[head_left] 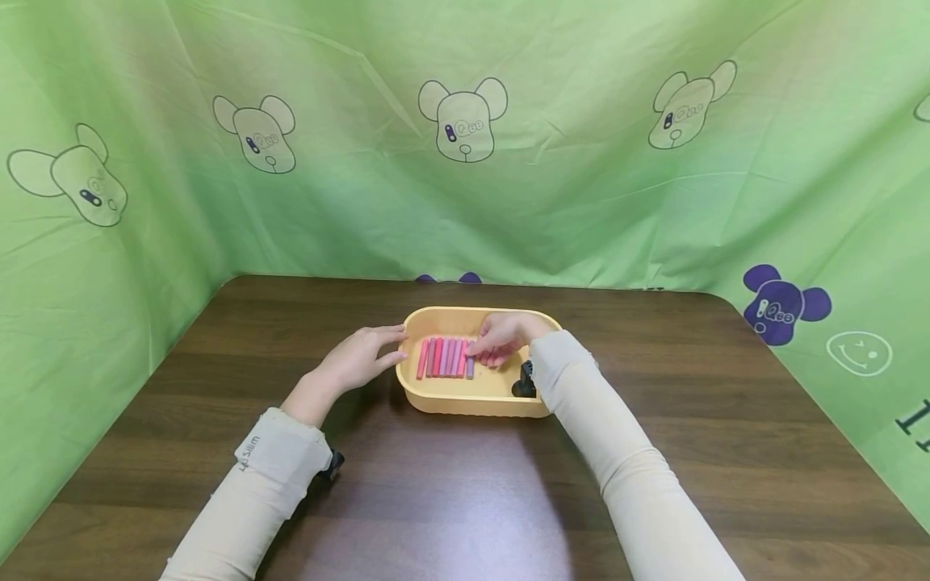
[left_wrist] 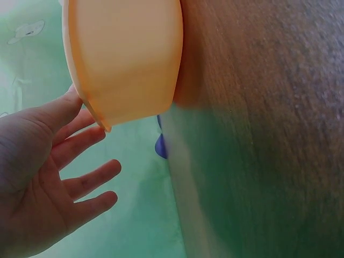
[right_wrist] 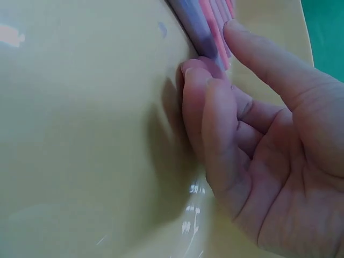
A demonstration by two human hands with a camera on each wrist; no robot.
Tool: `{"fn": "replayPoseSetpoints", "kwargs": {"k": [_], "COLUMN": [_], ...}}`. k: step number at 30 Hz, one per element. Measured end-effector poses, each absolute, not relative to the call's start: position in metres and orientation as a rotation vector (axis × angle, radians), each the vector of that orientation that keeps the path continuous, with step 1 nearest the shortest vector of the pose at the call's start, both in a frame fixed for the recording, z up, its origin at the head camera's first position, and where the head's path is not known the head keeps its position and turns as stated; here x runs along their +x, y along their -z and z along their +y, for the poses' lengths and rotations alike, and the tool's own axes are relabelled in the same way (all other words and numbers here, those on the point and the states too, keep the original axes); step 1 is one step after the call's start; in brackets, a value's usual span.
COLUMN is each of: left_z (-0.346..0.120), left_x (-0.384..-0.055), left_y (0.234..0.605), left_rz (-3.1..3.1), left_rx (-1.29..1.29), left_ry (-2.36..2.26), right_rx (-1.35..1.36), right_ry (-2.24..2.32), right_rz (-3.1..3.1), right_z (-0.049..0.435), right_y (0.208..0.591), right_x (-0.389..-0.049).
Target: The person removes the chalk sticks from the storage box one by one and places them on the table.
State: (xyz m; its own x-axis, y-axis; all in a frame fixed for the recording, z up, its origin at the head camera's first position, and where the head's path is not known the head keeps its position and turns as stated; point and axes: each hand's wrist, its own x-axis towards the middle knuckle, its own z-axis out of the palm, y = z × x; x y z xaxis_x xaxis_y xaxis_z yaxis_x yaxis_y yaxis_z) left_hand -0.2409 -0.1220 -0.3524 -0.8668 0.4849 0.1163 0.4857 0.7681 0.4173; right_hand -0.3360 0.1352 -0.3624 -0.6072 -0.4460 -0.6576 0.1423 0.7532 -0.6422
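A yellow oval tub (head_left: 479, 406) stands on the table. Inside it lies a row of slim pink, red and lilac sticks (head_left: 441, 357), side by side. My right hand (head_left: 503, 337) reaches into the tub at the right end of the row. Its thumb and forefinger pinch the end purple stick (right_wrist: 194, 27); the other fingers are curled, in the right wrist view. My left hand (head_left: 358, 357) is at the tub's left end, thumb and fingertips touching the rim (left_wrist: 88, 110). Its fingers are spread and fairly straight, with the lower ones off the tub.
A dark wooden table (head_left: 349, 516) lies beneath the tub. Behind and beside it hangs a green cloth (head_left: 363, 202) printed with bear heads. A black wrist camera (head_left: 525, 381) on the right arm overlaps the tub's right side.
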Motion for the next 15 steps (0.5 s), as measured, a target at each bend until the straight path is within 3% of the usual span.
{"fn": "replayPoseSetpoints", "kwargs": {"k": [15], "left_z": [-0.1213], "left_x": [-0.2398], "left_y": [0.3506], "left_rz": [-2.972], "left_rx": [-0.782], "left_ry": [0.687], "right_rx": [-0.209], "right_ry": [0.781], "right_rz": [2.14], "right_z": [0.1286], "right_y": [0.3594], "right_x": [-0.3332]}}
